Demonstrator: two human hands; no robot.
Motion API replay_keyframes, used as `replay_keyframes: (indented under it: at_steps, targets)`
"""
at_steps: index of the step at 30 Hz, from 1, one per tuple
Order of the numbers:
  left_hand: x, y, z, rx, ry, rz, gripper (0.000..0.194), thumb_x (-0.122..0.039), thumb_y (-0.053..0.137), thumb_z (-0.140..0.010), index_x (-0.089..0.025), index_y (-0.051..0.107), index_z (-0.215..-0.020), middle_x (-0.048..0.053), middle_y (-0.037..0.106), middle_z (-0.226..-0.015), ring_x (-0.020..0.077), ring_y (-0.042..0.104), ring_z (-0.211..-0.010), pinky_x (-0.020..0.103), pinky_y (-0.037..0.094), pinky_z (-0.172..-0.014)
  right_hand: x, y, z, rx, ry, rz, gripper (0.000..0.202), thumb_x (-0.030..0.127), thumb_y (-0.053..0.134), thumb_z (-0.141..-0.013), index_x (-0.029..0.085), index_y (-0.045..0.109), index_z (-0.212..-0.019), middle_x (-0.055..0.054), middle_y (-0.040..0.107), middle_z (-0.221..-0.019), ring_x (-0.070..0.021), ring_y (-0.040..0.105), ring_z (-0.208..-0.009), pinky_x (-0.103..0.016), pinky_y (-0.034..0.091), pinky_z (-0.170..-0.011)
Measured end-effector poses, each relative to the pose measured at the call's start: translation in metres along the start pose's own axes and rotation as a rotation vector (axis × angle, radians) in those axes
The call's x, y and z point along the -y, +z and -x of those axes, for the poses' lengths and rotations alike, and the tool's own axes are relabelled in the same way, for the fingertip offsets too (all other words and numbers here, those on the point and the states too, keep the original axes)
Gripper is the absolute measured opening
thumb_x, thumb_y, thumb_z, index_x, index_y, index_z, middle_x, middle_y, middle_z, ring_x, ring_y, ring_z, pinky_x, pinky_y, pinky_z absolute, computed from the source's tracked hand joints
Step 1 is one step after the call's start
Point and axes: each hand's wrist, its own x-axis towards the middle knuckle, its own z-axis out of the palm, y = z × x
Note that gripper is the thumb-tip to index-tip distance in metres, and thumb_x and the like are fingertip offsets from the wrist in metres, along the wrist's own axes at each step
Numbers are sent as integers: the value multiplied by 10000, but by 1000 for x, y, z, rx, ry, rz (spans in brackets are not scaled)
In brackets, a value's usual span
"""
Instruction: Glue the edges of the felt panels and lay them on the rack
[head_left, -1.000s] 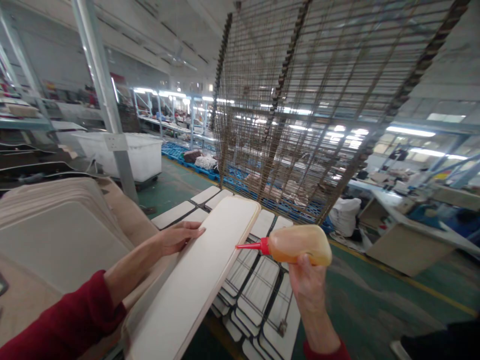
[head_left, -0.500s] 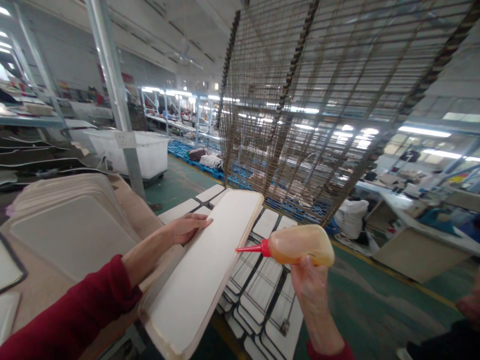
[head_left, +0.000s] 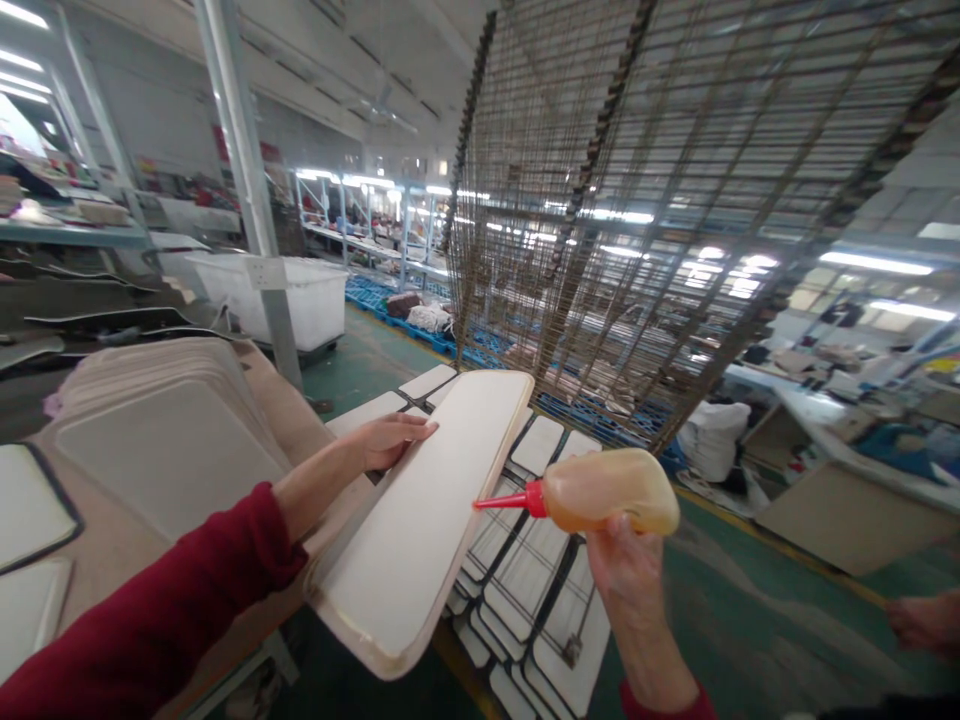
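My left hand [head_left: 394, 440] grips the left edge of a long white panel with rounded corners [head_left: 442, 500], thumb on its face and the other fingers partly hidden behind. The panel is tilted, with a pale raised rim around it. In my right hand [head_left: 622, 550] is a squeeze bottle [head_left: 611, 492] of amber liquid, lying sideways with its red nozzle [head_left: 501, 502] pointing left. The nozzle tip is at the panel's right edge. Whether liquid is flowing out cannot be made out.
A stack of pale panels [head_left: 172, 450] lies on the table [head_left: 277, 410] at left. More white panels with dark edges [head_left: 525, 580] sit below on a rack. A tall wire rack [head_left: 637, 200] rises ahead. Another person's hand [head_left: 922, 620] shows at lower right.
The view has shifted slightly, so the surroundings sit a little farther right. The panel's near end appears raised and moved right. The nozzle tip remains at its right edge.
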Motion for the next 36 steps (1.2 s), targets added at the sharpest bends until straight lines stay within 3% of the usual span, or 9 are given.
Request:
replay_keyframes:
  at_steps: [6,13,17,24,30,36]
  targets:
    - [-4,-2,-4,-61,13,7,363,-301,905,-530,-106,700,-757,105,760,-730,242,696,-697,343,550,-731,5,7,2,51,20,-31,684,474,826,-583,244,620,-1192,-122,733,-1072,-310,693,-965,-499,538,-902]
    - [-9,-4,-7,-80,12,26,432,-295,931,-471,-95,692,-770,95,756,-709,227,694,-668,331,564,-677,3,6,7,-9,64,-48,657,455,845,-544,245,659,-1138,-99,740,-1048,-296,696,-961,-419,579,-823]
    - [-10,-9,-11,-90,15,37,508,-313,950,-406,-92,689,-782,102,758,-711,228,696,-662,327,574,-658,3,8,9,23,85,-46,633,462,834,-560,258,665,-1135,-94,738,-1066,-315,687,-998,-468,566,-866]
    - [-14,-20,-19,-105,16,52,386,-256,916,-514,-92,692,-782,104,762,-733,219,699,-638,314,574,-645,3,14,12,102,66,-15,621,486,788,-640,250,631,-1193,-109,721,-1120,-319,671,-1046,-499,535,-933]
    - [-21,-22,-20,-108,0,58,254,-169,873,-582,-92,681,-730,94,743,-672,207,682,-579,308,576,-608,-2,20,12,150,26,-30,491,454,776,-679,294,667,-1130,-75,756,-1010,-270,712,-951,-398,600,-824]
    - [-29,-29,-22,-133,-1,71,190,-136,841,-629,-85,679,-715,84,728,-627,198,677,-554,291,582,-573,-8,35,13,153,-17,-75,442,433,802,-662,289,707,-1069,-83,774,-863,-287,738,-822,-423,627,-733]
